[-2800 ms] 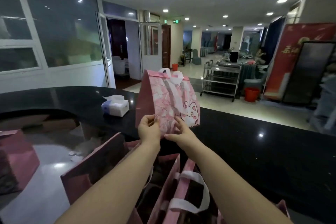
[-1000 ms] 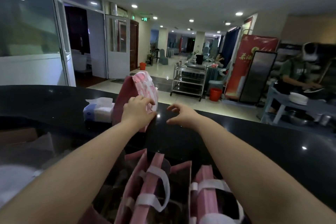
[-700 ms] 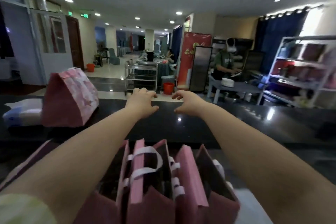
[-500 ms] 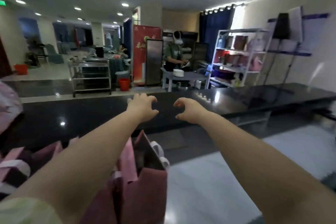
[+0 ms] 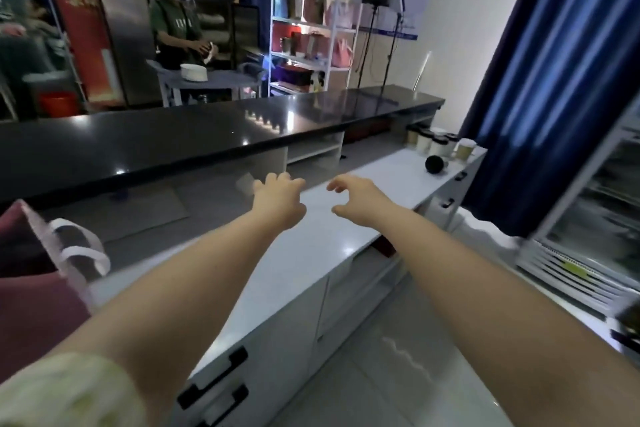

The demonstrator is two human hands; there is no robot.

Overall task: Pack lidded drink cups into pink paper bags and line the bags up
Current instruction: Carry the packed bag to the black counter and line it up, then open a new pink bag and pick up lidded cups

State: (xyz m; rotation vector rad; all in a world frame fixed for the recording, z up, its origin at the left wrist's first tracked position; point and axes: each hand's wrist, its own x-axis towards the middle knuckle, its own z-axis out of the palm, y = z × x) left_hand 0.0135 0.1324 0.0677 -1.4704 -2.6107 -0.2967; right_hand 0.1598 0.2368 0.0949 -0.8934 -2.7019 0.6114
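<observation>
Both grips empty, left hand (image 5: 278,203) and right hand (image 5: 360,201) spread over the white table (image 5: 311,253); cups (image 5: 438,146) stand at its far end, centre right: probably light, crushable, so take mid-wall, not lid; bag (image 5: 41,288) lower left.

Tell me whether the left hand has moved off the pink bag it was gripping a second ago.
Yes. The left hand now hangs open and empty over the white worktop, well right of the pink bag at the frame's left edge.
</observation>
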